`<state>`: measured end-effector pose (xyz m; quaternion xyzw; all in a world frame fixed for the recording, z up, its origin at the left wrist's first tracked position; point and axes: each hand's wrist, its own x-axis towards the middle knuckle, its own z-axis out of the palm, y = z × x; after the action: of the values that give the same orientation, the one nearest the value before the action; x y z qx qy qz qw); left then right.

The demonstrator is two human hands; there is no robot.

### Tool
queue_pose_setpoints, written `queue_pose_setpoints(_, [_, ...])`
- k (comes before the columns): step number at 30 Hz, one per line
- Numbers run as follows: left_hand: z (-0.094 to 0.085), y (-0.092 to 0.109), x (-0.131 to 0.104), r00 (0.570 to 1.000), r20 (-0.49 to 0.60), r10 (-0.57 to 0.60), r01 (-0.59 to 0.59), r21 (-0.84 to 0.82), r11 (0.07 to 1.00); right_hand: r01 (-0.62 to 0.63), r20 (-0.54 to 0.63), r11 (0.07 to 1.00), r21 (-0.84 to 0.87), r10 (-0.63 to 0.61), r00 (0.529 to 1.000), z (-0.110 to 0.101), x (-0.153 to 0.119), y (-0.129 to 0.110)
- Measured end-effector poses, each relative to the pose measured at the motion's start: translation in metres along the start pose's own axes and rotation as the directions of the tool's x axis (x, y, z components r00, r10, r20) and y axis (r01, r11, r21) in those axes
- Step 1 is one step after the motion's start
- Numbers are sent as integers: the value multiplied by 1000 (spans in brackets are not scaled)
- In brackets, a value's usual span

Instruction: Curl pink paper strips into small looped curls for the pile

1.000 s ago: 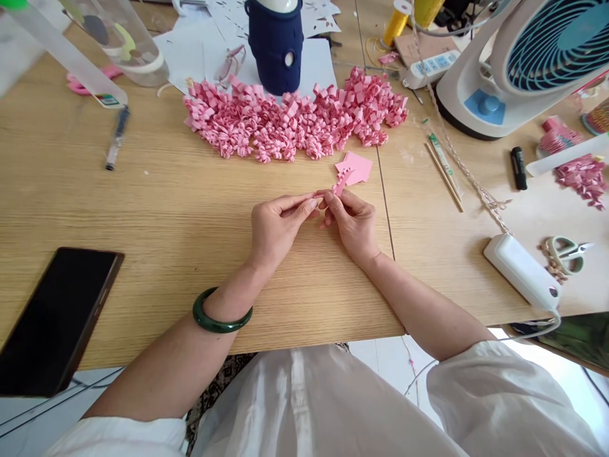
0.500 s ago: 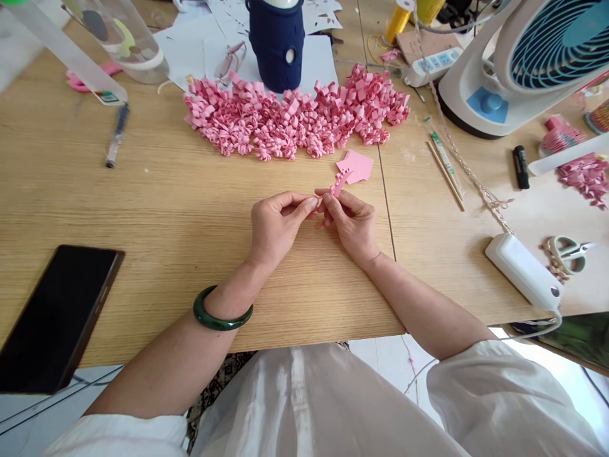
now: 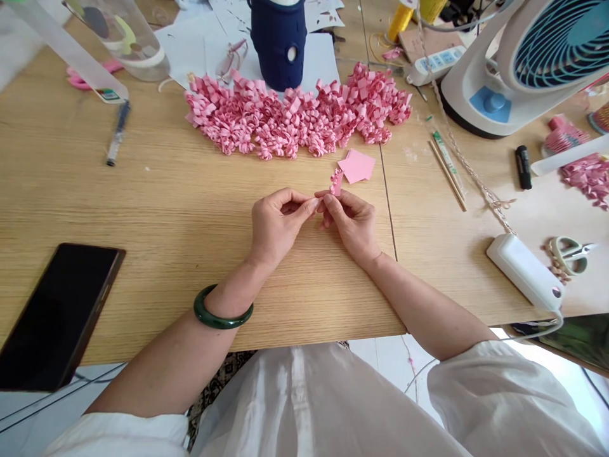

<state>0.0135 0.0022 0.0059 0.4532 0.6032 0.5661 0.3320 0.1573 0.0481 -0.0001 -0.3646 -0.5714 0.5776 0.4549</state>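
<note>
Between my fingertips is a pink paper strip (image 3: 336,182) with a curled, looped edge; its free part sticks up past my right hand. My right hand (image 3: 351,219) pinches the strip between thumb and fingers. Touching it from the left, my left hand (image 3: 280,222) is closed in a pinch at the strip's near end, which the fingertips mostly hide. Just beyond lie flat pink paper pieces (image 3: 356,166). Farther back, a long heap of curled pink paper flowers (image 3: 295,124) stretches across the table.
A dark blue cup (image 3: 278,44) stands behind the heap on white paper. A phone (image 3: 59,317) lies at left, a pen (image 3: 117,134) beyond it. To the right are a fan (image 3: 495,76), a marker (image 3: 523,167), a white power bank-like box (image 3: 526,271) and scissors (image 3: 569,255).
The free part of the pink strip has swung slightly to the left and stands more upright. Both hands keep nearly the same place and pinch.
</note>
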Motion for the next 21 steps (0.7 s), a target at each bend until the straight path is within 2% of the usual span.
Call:
queue_pose_setpoints(9, [0, 1, 1, 1000, -2, -2, 2, -33, 999, -61, 0, 992, 107, 61, 998, 1, 3, 2])
queue_pose_setpoints(13, [1, 1, 1, 998, 19, -54, 55, -59, 997, -66, -11, 994, 90, 67, 998, 0, 4, 2])
queue_pose_setpoints(18, [2, -2, 1, 990, 58, -125, 134, -172, 976, -45, -75, 996, 76, 51, 996, 0, 4, 2])
queue_pose_setpoints(21, [2, 0, 0, 990, 57, -130, 138, -181, 974, -37, -84, 997, 74, 43, 995, 1, 4, 1])
